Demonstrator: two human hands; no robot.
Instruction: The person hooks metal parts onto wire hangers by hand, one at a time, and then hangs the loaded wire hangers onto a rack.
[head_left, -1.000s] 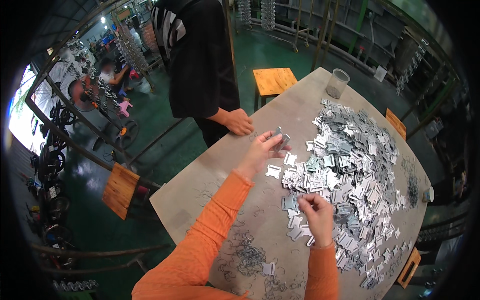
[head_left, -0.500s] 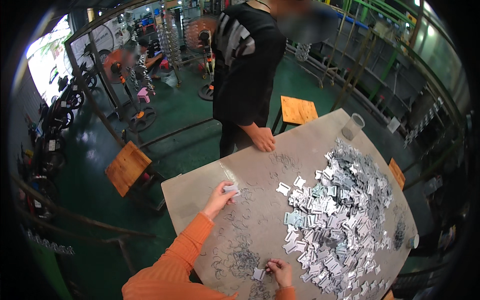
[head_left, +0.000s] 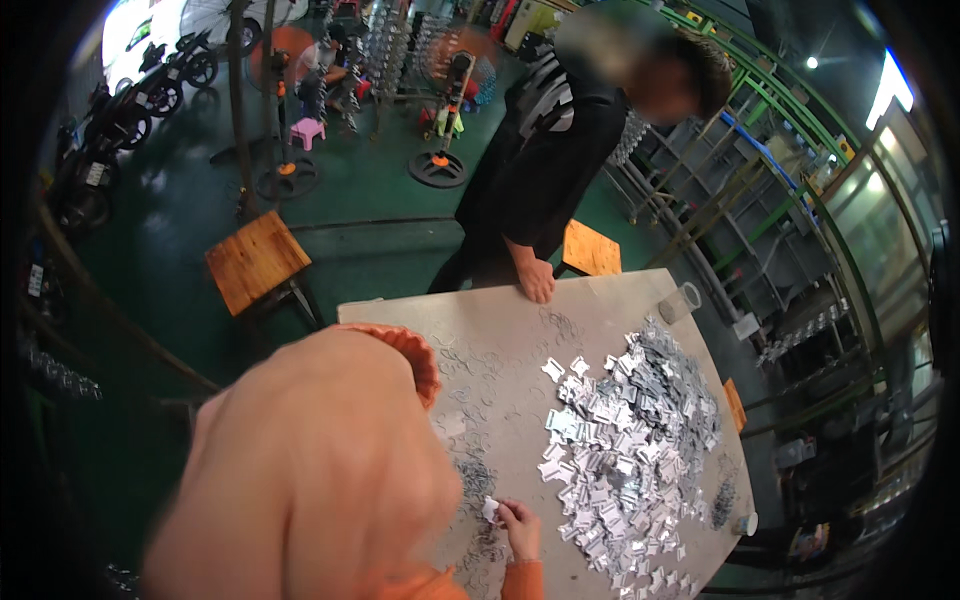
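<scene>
My left hand (head_left: 320, 450) is raised very close to the camera, large and blurred, with the back of the hand toward me; its fingers are hidden. An orange sleeve cuff shows behind it. Lower down over the table (head_left: 620, 292), my right hand (head_left: 521, 527) pinches a small flat metal plate (head_left: 490, 509) at its fingertips. Thin curved wire pieces (head_left: 474, 474) lie scattered around that plate. A pale flat patch (head_left: 452, 424), perhaps another plate, rests beside my left hand. Right of my hands spreads a big heap of silvery cut-out metal plates (head_left: 625, 440).
Across the table stands a person in black, a hand (head_left: 537, 280) resting on the far edge. A clear cup (head_left: 680, 302) is at the far corner, a small white cup (head_left: 746, 524) at the right edge. Wooden stools (head_left: 258, 262) and floor fans (head_left: 438, 166) stand beyond.
My left hand has come up from the table toward the camera; the plate it held is no longer seen in it. The view has shifted. My right hand stays low beside a plate.
</scene>
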